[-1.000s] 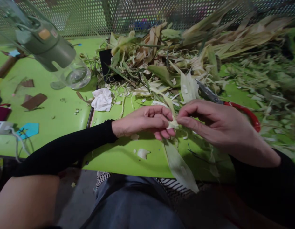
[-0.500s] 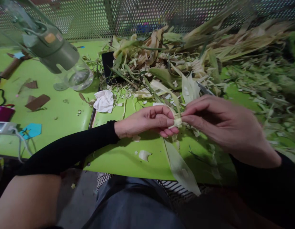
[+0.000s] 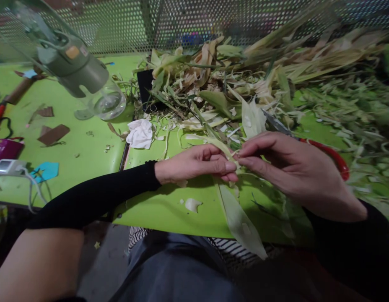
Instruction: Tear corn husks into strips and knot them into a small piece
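Between my two hands is a pale green corn husk strip (image 3: 225,147), folded or knotted into a small bundle at the fingertips. My left hand (image 3: 210,162) pinches it between thumb and fingers from the left. From the right, the thumb and forefinger of my right hand (image 3: 276,165) close on the same spot, partly hiding the fold. A broad husk leaf (image 3: 240,220) lies below my left hand and hangs over the table's front edge; whether it joins the strip is hidden. Behind my right hand lie scissors with red handles (image 3: 334,155), partly covered.
Heaped corn husks (image 3: 219,98) and shreds spread across the back and right. A black phone-like slab (image 3: 146,90) leans in them. To the left are a crumpled tissue (image 3: 139,134), a clear-based bottle (image 3: 84,73), a blue paper piece (image 3: 48,171) and a white plug with cable (image 3: 9,167).
My fingers have shifted on the strip, which now slants from upper left into the pinch rather than standing upright. The red scissor handles have come into sight behind my right hand.
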Demonstrator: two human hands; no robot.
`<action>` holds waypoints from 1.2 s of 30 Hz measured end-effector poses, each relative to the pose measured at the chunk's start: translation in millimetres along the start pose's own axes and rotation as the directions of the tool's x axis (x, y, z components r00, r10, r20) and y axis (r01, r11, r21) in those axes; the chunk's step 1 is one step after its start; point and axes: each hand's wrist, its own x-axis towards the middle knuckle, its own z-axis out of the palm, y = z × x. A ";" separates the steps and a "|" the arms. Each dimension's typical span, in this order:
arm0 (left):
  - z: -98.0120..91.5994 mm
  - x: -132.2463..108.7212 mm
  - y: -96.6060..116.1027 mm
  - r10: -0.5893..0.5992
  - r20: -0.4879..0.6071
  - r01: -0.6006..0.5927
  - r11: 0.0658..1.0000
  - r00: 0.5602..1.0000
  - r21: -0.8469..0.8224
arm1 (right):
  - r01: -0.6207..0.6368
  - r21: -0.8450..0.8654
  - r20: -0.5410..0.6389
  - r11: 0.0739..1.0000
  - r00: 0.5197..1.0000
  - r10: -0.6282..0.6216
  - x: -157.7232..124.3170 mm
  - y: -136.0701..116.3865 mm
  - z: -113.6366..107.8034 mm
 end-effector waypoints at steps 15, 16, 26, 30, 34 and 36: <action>0.4 0.0 3.9 0.048 -0.013 -0.046 0.989 0.999 0.139 | 0.023 0.129 -0.067 0.991 0.998 -0.014 -2.3 5.8 14.5; 0.2 0.6 3.9 0.049 -0.005 -0.048 0.989 0.999 0.143 | 0.017 0.168 -0.081 0.986 0.997 -0.003 -2.5 5.4 14.8; -2.6 -1.2 9.3 0.178 -0.074 -0.161 0.968 0.981 0.193 | -0.135 0.146 -0.047 0.980 0.989 0.143 1.4 20.7 15.4; -1.8 -2.1 10.9 0.175 -0.090 -0.143 0.948 0.980 0.284 | -0.175 0.280 -0.004 0.944 0.983 0.183 2.0 23.5 21.7; -2.2 -1.1 9.0 0.189 -0.119 -0.143 0.938 0.975 0.317 | -0.207 0.406 0.043 0.890 0.977 0.207 1.4 20.5 28.1; -2.4 -0.9 8.8 0.188 -0.135 -0.137 0.938 0.973 0.319 | -0.221 0.440 0.049 0.870 0.974 0.223 1.4 17.5 30.2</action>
